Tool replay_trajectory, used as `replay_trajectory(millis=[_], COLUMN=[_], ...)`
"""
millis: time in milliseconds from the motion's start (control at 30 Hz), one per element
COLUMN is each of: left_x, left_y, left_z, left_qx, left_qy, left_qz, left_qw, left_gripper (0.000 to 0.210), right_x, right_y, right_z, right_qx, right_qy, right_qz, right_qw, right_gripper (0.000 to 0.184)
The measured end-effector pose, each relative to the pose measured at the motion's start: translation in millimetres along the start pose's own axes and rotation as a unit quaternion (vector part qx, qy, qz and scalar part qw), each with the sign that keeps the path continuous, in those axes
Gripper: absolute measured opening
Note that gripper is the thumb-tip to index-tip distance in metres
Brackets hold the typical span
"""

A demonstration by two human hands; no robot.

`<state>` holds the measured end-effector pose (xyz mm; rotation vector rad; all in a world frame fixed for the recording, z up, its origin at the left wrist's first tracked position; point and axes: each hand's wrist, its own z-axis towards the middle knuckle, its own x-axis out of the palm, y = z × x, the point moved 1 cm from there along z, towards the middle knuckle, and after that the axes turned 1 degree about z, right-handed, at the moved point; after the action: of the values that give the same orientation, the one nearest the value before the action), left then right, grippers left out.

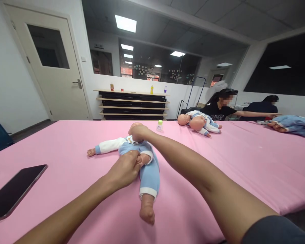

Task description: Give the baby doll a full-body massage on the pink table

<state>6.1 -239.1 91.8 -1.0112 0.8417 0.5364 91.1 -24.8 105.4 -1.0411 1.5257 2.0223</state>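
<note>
A baby doll (149,174) in a light blue and white outfit lies on its back on the pink-covered table. One leg stretches toward me and one arm reaches out to the left. My left hand (128,166) is closed around the doll's other leg, which is bent up over the body near its white cuff. Over the doll's neck and lower face, my right hand (139,133) has its fingers curled; what they hold is hidden. A small clear bottle (160,126) with a green cap stands just beyond my right forearm.
A dark phone (16,189) lies at the left of the pink table (73,135). Farther right are more dressed dolls (200,122) and a pile of doll clothing and limbs (295,124). A person (220,108) in black sits beyond the table, one arm extended. Shelves (134,101) line the wall.
</note>
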Motion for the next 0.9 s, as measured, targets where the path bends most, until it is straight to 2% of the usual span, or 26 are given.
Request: replay_trajectory(millis=[133, 233, 333, 433, 567, 667, 767, 900], left_x=[-25.9, -29.9, -16.9, 1.3, 9.1, -5.1, -29.0, -52.8], left_y=[6.6, 21.9, 42.7, 55.4, 56.4, 55.9, 53.3, 35.1], left_z=[-56.6, -104.4, -141.8, -161.1, -163.6, -155.7, -141.3, -110.3], left_qx=[-0.035, -0.072, -0.105, -0.131, -0.176, -0.178, -0.153, -0.109], left_qy=[-0.013, -0.024, -0.013, -0.039, -0.067, -0.068, -0.087, -0.103], left_qz=[0.046, 0.064, 0.068, 0.059, 0.049, 0.054, 0.067, 0.067], left_qw=[0.998, 0.995, 0.992, 0.989, 0.981, 0.98, 0.982, 0.986], left_gripper=[0.02, 0.022, 0.021, 0.021, 0.026, 0.026, 0.031, 0.031], right_x=[-61.6, -97.5, -114.0, -112.9, -103.0, -104.0, -114.0, -122.6], right_y=[-35.9, -76.9, -122.3, -161.5, -190.9, -191.0, -173.6, -131.5], right_z=[-21.7, -46.7, -75.1, -99.6, -117.2, -117.0, -107.9, -86.7], right_qx=[0.107, 0.159, 0.215, 0.257, 0.281, 0.271, 0.241, 0.191], right_qy=[0.011, -0.001, -0.007, -0.02, -0.045, -0.054, -0.056, -0.045], right_qz=[0.003, 0.06, 0.137, 0.204, 0.249, 0.248, 0.21, 0.113], right_qw=[0.994, 0.985, 0.967, 0.944, 0.926, 0.929, 0.946, 0.974], right_gripper=[0.018, 0.01, 0.011, 0.007, 0.008, 0.009, 0.017, 0.03])
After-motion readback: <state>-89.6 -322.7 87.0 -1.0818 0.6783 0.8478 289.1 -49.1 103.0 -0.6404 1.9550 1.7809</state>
